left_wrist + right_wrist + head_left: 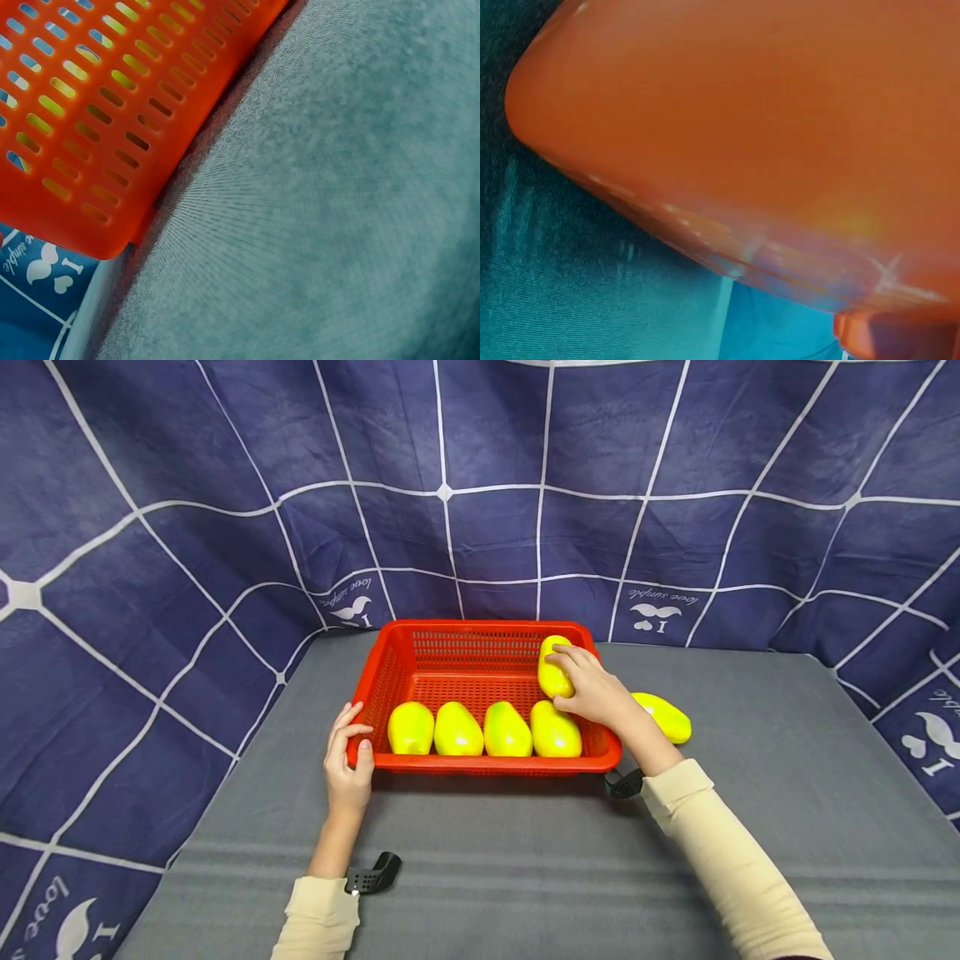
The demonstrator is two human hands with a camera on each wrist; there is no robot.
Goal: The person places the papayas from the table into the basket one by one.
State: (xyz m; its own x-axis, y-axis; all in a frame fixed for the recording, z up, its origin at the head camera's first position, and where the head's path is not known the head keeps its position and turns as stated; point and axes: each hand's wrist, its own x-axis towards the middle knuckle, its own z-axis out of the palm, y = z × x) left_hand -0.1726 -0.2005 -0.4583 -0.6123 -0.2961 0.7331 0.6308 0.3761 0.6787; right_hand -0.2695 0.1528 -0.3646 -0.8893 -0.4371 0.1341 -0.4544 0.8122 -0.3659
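Note:
A red plastic basket [480,763] with slotted walls stands on the grey cloth. My left hand [349,768] holds its front left corner, fingers at the left rim and thumb at the front. Inside, several yellow-green mangoes [459,730] line the front wall. My right hand [596,689] reaches over the right rim and grips another mango [553,665] by its right side, at the basket's back right. Outside, to the right, a further mango [663,717] lies partly hidden behind the right forearm. Neither wrist view shows a hand; the basket wall [112,112] fills much of both.
Grey cloth [495,868] covers the table in front of and beside the basket. A blue curtain [487,535] with white grid lines hangs close behind it and along both sides. Each wrist carries a black strap mount [373,875].

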